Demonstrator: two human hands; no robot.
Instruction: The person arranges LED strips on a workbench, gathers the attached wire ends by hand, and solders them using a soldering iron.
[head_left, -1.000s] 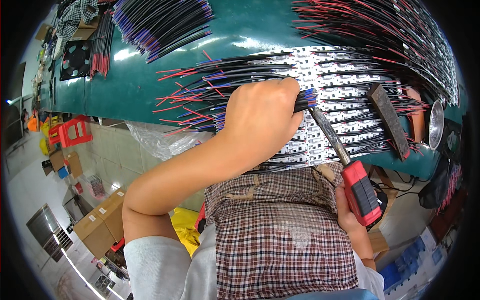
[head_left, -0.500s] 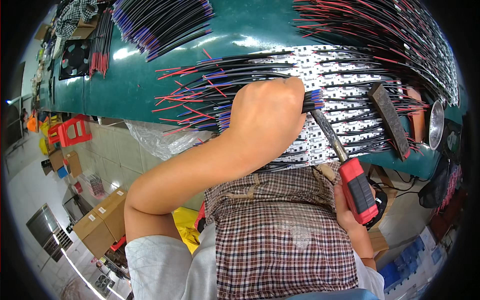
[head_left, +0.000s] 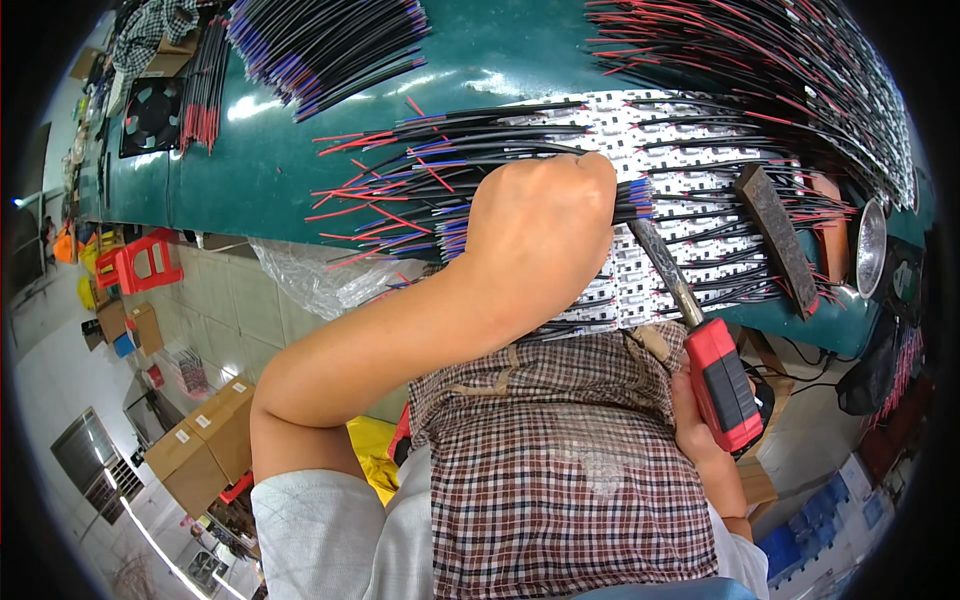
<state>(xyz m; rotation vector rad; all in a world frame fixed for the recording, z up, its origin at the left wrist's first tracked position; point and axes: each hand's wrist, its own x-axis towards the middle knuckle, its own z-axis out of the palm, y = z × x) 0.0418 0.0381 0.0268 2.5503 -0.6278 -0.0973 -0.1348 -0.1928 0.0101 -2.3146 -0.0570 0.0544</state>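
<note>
My left hand (head_left: 535,235) is a closed fist pressing down on a bundle of black, red and blue wires (head_left: 400,190) that lies across white circuit strips (head_left: 690,170) on the green table (head_left: 250,170). My right hand (head_left: 700,420) holds a soldering iron (head_left: 715,370) by its red handle, near my checked apron. The iron's metal shaft points up to the wire ends just right of my left fist.
More wire bundles (head_left: 320,40) fan out at the table's far side and top right. A dark rectangular block (head_left: 775,235) and a round metal dish (head_left: 870,245) sit at the right. A red stool (head_left: 140,265) and cardboard boxes (head_left: 200,445) stand on the floor at left.
My left fist has shifted slightly right along the wires. The soldering iron has stayed almost in place.
</note>
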